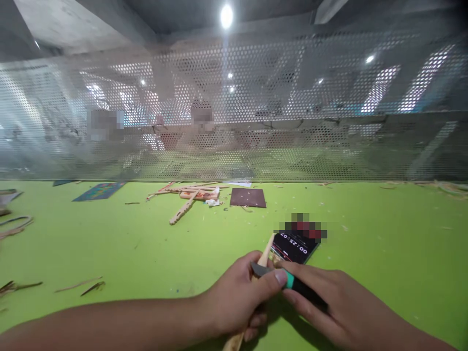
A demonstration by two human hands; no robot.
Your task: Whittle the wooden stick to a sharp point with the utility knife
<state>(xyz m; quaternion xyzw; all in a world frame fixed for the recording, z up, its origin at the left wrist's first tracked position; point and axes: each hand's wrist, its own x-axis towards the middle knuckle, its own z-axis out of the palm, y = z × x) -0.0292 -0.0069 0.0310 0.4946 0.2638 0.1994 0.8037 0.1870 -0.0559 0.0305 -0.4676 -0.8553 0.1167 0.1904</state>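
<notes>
My left hand [234, 292] is closed around a pale, peeled wooden stick [267, 252]. Its tapered end points up and away, and its lower end shows below my fist. In my right hand [338, 304] is a carving knife [309, 293] with a black and green handle. The short grey blade lies across the stick, just above my left fist. My left thumb rests against the knife near where the blade meets the handle. Part of the cutting edge is hidden. Right behind my hands lies a phone [300, 247] showing a timer.
On the green table [109, 258] lie a brown sandpaper sheet [248, 197], a notched wooden stick [184, 208] among several thin sticks, and a patterned sheet [99, 191]. Bark strips [91, 287] are scattered at left. A perforated screen [234, 146] stands along the back, with people dimly visible behind it.
</notes>
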